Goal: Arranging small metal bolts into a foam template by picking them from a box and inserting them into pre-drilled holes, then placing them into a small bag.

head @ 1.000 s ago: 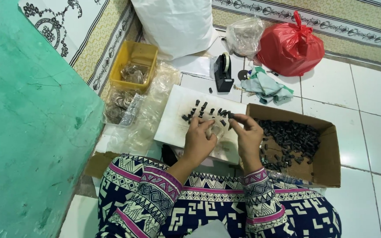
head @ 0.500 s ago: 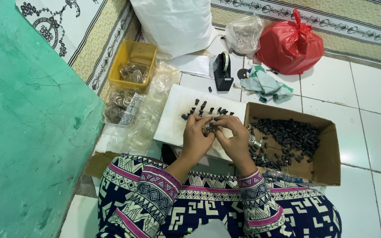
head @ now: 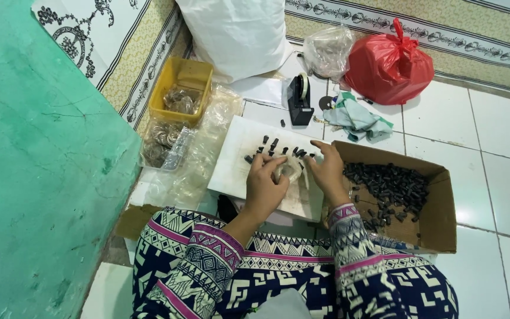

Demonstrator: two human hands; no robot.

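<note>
My left hand [head: 265, 188] pinches 1 small clear plastic bag [head: 285, 171]; my right hand [head: 327, 171], fingers loosely spread and empty, sits nearer the row of small black cylindrical pieces [head: 278, 149] just ahead.

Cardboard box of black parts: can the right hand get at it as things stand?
Probably yes. The right hand sits at the open cardboard box's left wall, the black parts lie uncovered, and nothing stands between them.

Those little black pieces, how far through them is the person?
Done: a small row of black pieces lies on the white board. In hand: left hand and right hand work a small clear bag. Left: the cardboard box holds a large pile.
</note>
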